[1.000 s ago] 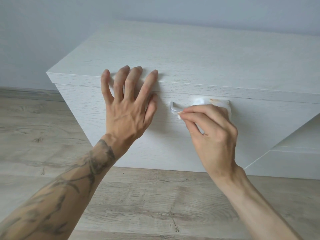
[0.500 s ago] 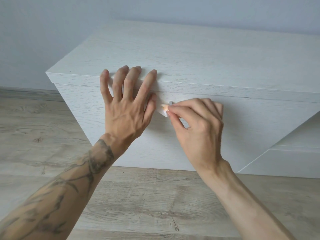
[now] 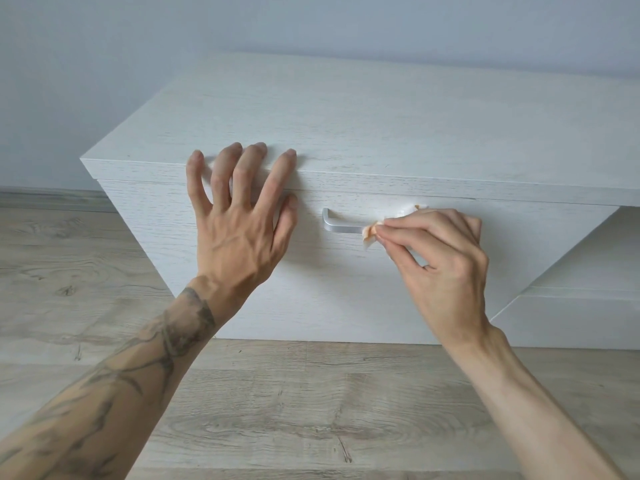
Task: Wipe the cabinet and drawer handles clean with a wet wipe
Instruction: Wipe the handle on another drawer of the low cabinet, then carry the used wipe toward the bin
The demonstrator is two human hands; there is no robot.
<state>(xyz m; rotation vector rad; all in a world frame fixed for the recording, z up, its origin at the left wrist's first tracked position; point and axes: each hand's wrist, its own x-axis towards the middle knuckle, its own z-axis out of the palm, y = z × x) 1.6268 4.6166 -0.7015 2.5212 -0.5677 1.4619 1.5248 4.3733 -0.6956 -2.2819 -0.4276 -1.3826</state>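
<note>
A low white wood-grain cabinet point(image 3: 381, 126) stands on a grey-brown plank floor point(image 3: 277, 410) against a pale wall point(image 3: 311, 22). On its drawer front point(image 3: 311, 289) sits a brushed-metal bar handle point(image 3: 341, 227), mounted horizontally just under the top edge.

The left hand point(image 3: 239, 223) lies flat and spread against the cabinet — its fingers point(image 3: 282, 174) reach over the top edge, the thumb rests on the drawer front just left of the handle, and it holds nothing. Its forearm carries dark tattoo lines.

The right hand point(image 3: 443, 265) pinches a crumpled wet wipe point(image 3: 370, 233) between thumb and fingertips, pressed onto the right part of the handle — the left end of the bar is bare and in plain sight, the right end is hidden behind wipe and fingers. The wipe is white with an orange-brown stain, and a bit of it pokes out above the knuckles. To the right the cabinet steps down to a lower white section point(image 3: 581, 306).
</note>
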